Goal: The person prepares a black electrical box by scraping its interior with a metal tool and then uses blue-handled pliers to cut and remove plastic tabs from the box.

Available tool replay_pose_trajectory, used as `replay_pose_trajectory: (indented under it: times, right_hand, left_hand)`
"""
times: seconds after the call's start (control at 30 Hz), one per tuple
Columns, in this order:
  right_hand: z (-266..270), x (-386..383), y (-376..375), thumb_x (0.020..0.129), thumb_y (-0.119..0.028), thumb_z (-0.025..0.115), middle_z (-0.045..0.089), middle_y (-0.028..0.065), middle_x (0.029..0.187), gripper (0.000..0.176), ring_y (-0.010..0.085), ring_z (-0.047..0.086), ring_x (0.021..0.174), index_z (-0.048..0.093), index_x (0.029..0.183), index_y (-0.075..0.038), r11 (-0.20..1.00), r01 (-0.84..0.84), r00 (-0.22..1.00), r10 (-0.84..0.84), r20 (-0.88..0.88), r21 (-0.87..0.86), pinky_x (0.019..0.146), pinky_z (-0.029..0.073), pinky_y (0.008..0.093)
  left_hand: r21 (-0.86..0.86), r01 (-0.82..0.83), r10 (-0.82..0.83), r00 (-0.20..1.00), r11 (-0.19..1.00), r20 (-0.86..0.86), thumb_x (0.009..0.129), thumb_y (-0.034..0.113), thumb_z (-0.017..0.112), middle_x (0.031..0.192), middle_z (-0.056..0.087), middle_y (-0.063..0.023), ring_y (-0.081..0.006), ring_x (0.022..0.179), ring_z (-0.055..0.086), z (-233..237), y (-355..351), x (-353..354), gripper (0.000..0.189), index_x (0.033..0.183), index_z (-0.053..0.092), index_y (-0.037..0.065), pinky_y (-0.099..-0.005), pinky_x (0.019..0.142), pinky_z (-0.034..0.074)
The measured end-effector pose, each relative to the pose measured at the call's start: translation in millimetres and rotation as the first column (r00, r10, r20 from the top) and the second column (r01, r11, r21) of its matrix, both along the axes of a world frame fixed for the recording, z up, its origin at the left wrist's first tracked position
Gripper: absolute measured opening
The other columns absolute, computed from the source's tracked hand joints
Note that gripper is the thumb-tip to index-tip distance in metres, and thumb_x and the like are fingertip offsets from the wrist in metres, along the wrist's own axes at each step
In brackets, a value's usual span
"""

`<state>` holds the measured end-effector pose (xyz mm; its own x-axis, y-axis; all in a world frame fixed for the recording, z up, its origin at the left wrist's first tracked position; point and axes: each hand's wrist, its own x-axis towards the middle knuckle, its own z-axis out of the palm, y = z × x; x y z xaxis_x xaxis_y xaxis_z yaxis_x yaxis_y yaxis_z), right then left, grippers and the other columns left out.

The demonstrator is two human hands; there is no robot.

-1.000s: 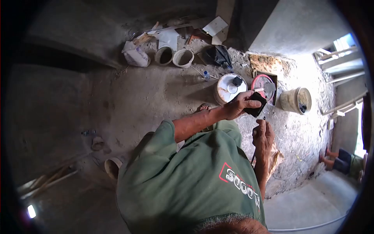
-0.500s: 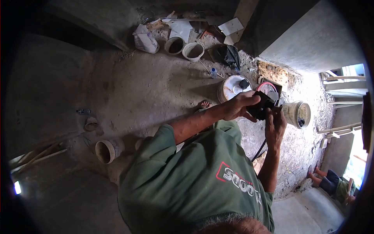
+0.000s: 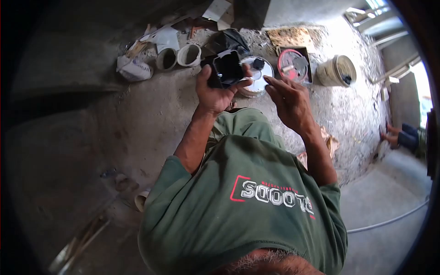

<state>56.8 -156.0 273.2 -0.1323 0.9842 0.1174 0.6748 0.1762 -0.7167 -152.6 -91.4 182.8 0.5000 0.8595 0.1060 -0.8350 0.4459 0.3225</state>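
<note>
My left hand (image 3: 211,94) is raised in front of me and grips a small black open box (image 3: 225,69), its hollow side turned toward me. My right hand (image 3: 288,98) hovers just right of the box with fingers stretched out toward it, and I see nothing in them; its palm is hidden. Below both hands are my green shirt and trousers. Behind the box on the floor sits a white round bucket lid (image 3: 259,79) with a small dark object on top.
On the dirt floor lie a red round disc on a dark tray (image 3: 293,64), a beige bucket (image 3: 337,71), two empty pots (image 3: 178,57), a white sack (image 3: 133,68) and a black bag (image 3: 229,39). Another person's legs (image 3: 403,137) show at right. A pale hose (image 3: 389,220) crosses the concrete.
My left hand lifted the black box up and leftward and turned its opening toward me. My right hand let go of the box and drew back; the thin tool it held is no longer visible.
</note>
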Motion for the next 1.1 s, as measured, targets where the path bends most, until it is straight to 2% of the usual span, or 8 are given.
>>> replay_pose_trajectory:
  times: [0.23, 0.33, 0.67, 0.77, 0.83, 0.93, 1.07, 1.1]
  right_hand:
    - [-6.0, 2.0, 9.9, 0.092, -0.016, 0.064, 0.062, 0.0212, 0.07, 0.02, 0.034, 0.063, 0.061, 0.069, 0.091, 0.003, 0.997, -0.006, 0.977, 0.021, -0.211, 0.075, 0.056, 0.047, 0.0399]
    - [-3.4, 7.8, 14.2, 0.097, -0.02, 0.058, 0.056, 0.0192, 0.061, 0.027, 0.0254, 0.05, 0.051, 0.069, 0.09, 0.003, 0.981, -0.054, 0.952, -0.006, -0.305, -0.188, 0.054, 0.042, 0.0401]
    - [-6.5, 19.4, 20.1, 0.09, -0.015, 0.059, 0.062, 0.0239, 0.069, 0.021, 0.0417, 0.062, 0.066, 0.067, 0.081, 0.003, 1.0, -0.018, 0.993, 0.016, -0.115, -0.019, 0.061, 0.047, 0.0481]
    - [-9.8, 22.8, 21.3, 0.09, -0.015, 0.058, 0.061, 0.0243, 0.067, 0.022, 0.0407, 0.062, 0.065, 0.067, 0.08, 0.003, 0.997, -0.034, 0.988, 0.022, -0.154, -0.071, 0.061, 0.047, 0.0475]
    - [-14.8, 27.6, 21.0, 0.098, -0.022, 0.057, 0.047, 0.0138, 0.055, 0.029, 0.0184, 0.041, 0.049, 0.069, 0.087, 0.003, 0.991, -0.065, 0.984, 0.045, -0.17, -0.116, 0.05, 0.035, 0.0379]
    - [-9.4, 30.4, 17.0, 0.099, -0.024, 0.057, 0.043, 0.0097, 0.054, 0.031, 0.0139, 0.036, 0.051, 0.069, 0.089, 0.003, 0.98, -0.064, 0.976, 0.021, -0.219, -0.19, 0.049, 0.032, 0.0357]
    - [-8.7, 31.9, 12.3, 0.099, -0.024, 0.057, 0.043, 0.0088, 0.054, 0.03, 0.0129, 0.036, 0.052, 0.07, 0.089, 0.002, 0.978, -0.036, 0.97, -0.015, -0.243, -0.205, 0.05, 0.032, 0.0348]
    - [-6.1, 32.4, 11.8, 0.097, -0.026, 0.058, 0.053, 0.0153, 0.061, 0.032, 0.025, 0.048, 0.056, 0.07, 0.086, 0.001, 0.978, -0.029, 0.969, -0.024, -0.248, -0.207, 0.055, 0.039, 0.039]
  left_hand:
    - [0.085, 0.057, -0.045, 0.99, 0.995, -0.132, 0.087, 0.05, 0.058, 0.122, 0.059, -0.0255, -0.0359, 0.112, 0.062, 11.6, -1.6, 18.0, 0.075, 0.134, 0.046, -0.007, -0.0477, 0.097, 0.053]
    - [0.116, 0.088, -0.065, 0.98, 0.989, -0.189, 0.086, 0.051, 0.06, 0.127, 0.055, -0.0265, -0.0363, 0.114, 0.06, 5.8, 1.6, 19.8, 0.079, 0.137, 0.045, -0.007, -0.0486, 0.099, 0.051]
    - [0.023, 0.167, -0.164, 0.981, 0.986, -0.104, 0.086, 0.056, 0.059, 0.127, 0.056, -0.0265, -0.0378, 0.116, 0.058, -3.8, 9.1, 30.2, 0.081, 0.136, 0.047, -0.006, -0.0511, 0.102, 0.048]
    - [0.054, 0.173, -0.165, 0.978, 0.983, -0.128, 0.085, 0.056, 0.059, 0.127, 0.056, -0.0265, -0.0385, 0.116, 0.058, -4.5, 9.4, 34.4, 0.082, 0.136, 0.047, -0.007, -0.0516, 0.102, 0.047]
    - [0.083, 0.193, -0.176, 0.968, 0.978, -0.179, 0.085, 0.056, 0.059, 0.126, 0.056, -0.0263, -0.0384, 0.117, 0.058, -4.0, 9.8, 33.5, 0.082, 0.136, 0.047, -0.007, -0.0517, 0.103, 0.047]
    - [0.14, 0.218, -0.177, 0.95, 0.966, -0.257, 0.085, 0.056, 0.059, 0.126, 0.056, -0.0262, -0.0384, 0.117, 0.058, -7.2, 12.4, 33.8, 0.083, 0.135, 0.046, -0.008, -0.0517, 0.103, 0.046]
    - [0.112, 0.197, -0.152, 0.934, 0.974, -0.322, 0.084, 0.056, 0.058, 0.124, 0.057, -0.0267, -0.0386, 0.115, 0.059, -6.0, 9.3, 36.2, 0.083, 0.133, 0.047, -0.01, -0.0515, 0.102, 0.047]
    - [0.111, 0.201, -0.156, 0.934, 0.973, -0.322, 0.084, 0.056, 0.058, 0.124, 0.057, -0.0267, -0.0386, 0.115, 0.059, -4.7, 9.2, 37.3, 0.083, 0.133, 0.047, -0.01, -0.0515, 0.102, 0.047]
